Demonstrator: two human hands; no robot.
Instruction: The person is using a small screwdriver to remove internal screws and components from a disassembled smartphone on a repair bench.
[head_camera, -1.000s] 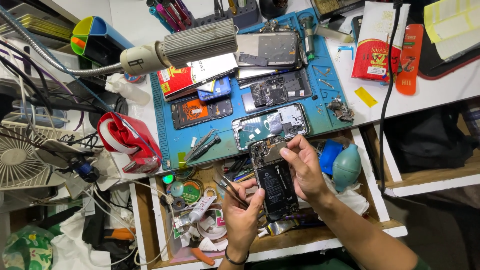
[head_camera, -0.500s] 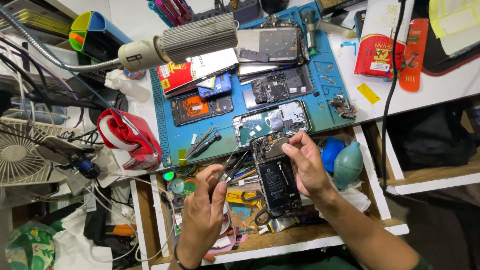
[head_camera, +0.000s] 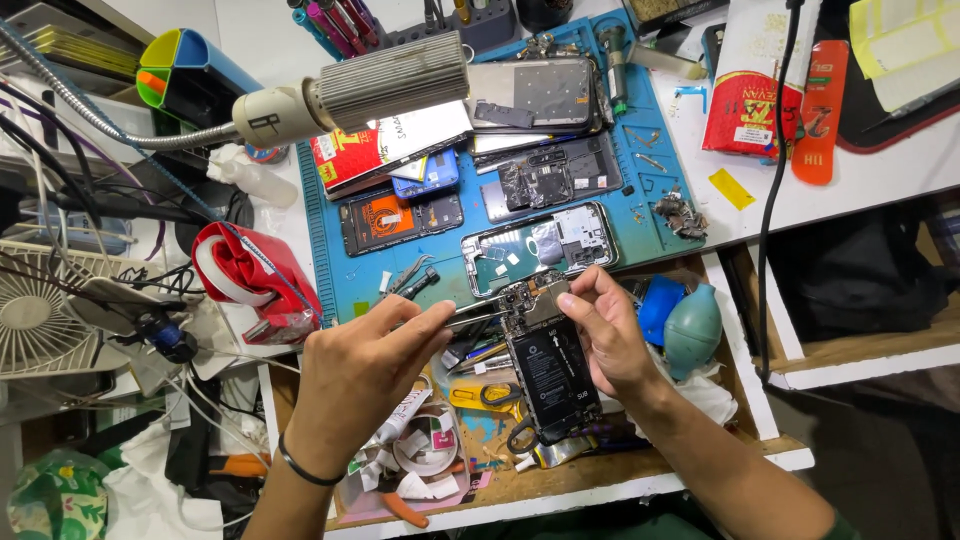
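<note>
- Right hand (head_camera: 610, 335) closed round the upper right edge of an opened phone (head_camera: 548, 372), thumb and fingertips at its top corner; phone held face down over the open drawer (head_camera: 745, 400), black battery showing, top end towards the mat.
- Left hand (head_camera: 365, 375) pinched shut on tweezers (head_camera: 478, 320), held level, tips reaching right to the circuit board at the phone's top end; exact contact too small to tell.
- Dark band on the left wrist.
- Just beyond the phone, on the blue mat (head_camera: 655, 150), an empty phone frame (head_camera: 540, 247); further back, more stripped phones and a back cover.
- Second tweezers (head_camera: 410, 280) lying on the mat's near edge, left of the frame.
- Lamp (head_camera: 360, 88) on a flexible neck hanging over the mat's left part.
- Red tape dispenser (head_camera: 255, 280) on the worktop left of the mat, near the left hand.
- Teal blower bulb (head_camera: 692, 330) in the drawer, just right of the right hand.
- Tape rolls (head_camera: 425, 450) and scissors in the drawer beneath the hands.
</note>
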